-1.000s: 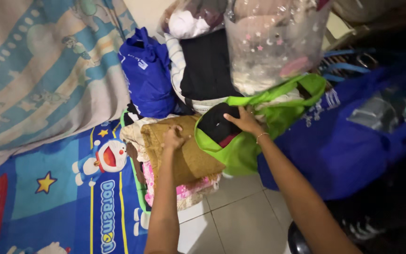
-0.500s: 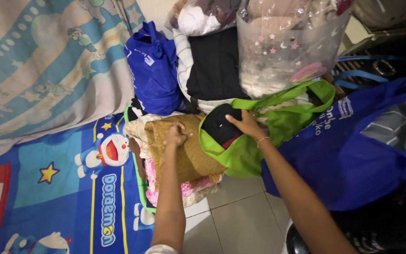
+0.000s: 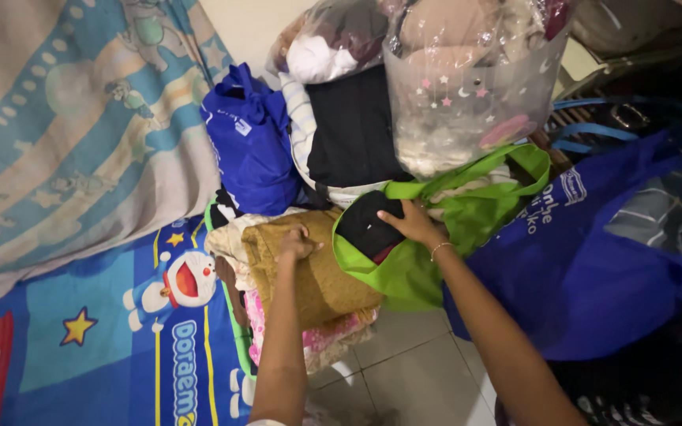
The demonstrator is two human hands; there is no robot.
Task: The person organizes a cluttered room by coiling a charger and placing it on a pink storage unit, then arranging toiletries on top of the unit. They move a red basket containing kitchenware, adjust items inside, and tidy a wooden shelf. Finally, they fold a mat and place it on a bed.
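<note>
We are midway through packing folded clothes into the bag.
Our left hand (image 3: 297, 243), fingers curled, is pressing the folded mustard-brown cloth (image 3: 309, 268) on the floor stack; our right hand (image 3: 412, 222) is gripping the black garment (image 3: 366, 225), already inside the lime-green fabric tote bag (image 3: 412, 268).

A home, most likely a bedroom or sleeping corner used for storing laundry. Pale tiled floor (image 3: 412, 355) at 6 o'clock. Cartoon-printed blue mat (image 3: 120, 315) spread at 8 o'clock, with a faded striped blanket (image 3: 65, 118) draped at 10 o'clock. Stack of folded clothes (image 3: 309, 276) at the centre, topped by a brown cloth. Green cloth bag (image 3: 436, 229) just right of centre, stuffed with dark garments. Small blue bag (image 3: 250, 142) at 11 o'clock, big blue bag (image 3: 593, 260) at 3 o'clock. Clear plastic bags (image 3: 467, 87) packed with clothing at 12 to 1 o'clock, resting on more folded fabric.
</note>
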